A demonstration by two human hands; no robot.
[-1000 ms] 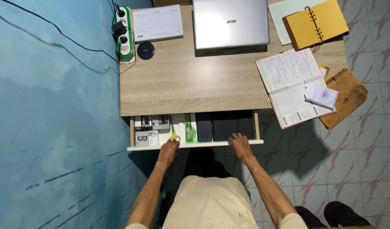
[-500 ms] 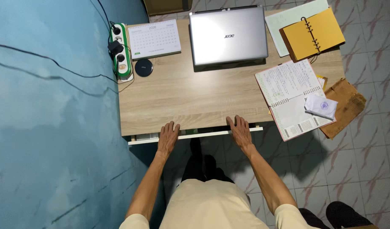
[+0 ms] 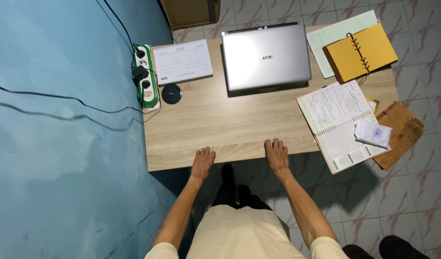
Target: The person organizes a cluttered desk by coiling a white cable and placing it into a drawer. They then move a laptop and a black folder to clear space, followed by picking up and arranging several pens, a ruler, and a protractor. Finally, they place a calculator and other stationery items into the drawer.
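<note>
My left hand (image 3: 202, 162) rests flat against the front edge of the wooden desk (image 3: 220, 129), fingers spread, holding nothing. My right hand (image 3: 277, 155) lies the same way on the front edge, a little to the right. The drawer under the desk top is shut and out of sight. A closed silver laptop (image 3: 266, 57) sits at the back middle of the desk, well beyond both hands.
A white desk calendar (image 3: 183, 61), a green and white power strip (image 3: 145, 81) and a round black disc (image 3: 171, 93) lie at the back left. An open spiral notebook (image 3: 336, 120), a yellow ring binder (image 3: 360, 52) and a brown envelope (image 3: 397, 134) are at the right. A blue wall (image 3: 62, 129) borders the left.
The drawer, open with small items inside a second ago, has been pushed fully shut by both hands. My hands now rest on the desk's front edge.
</note>
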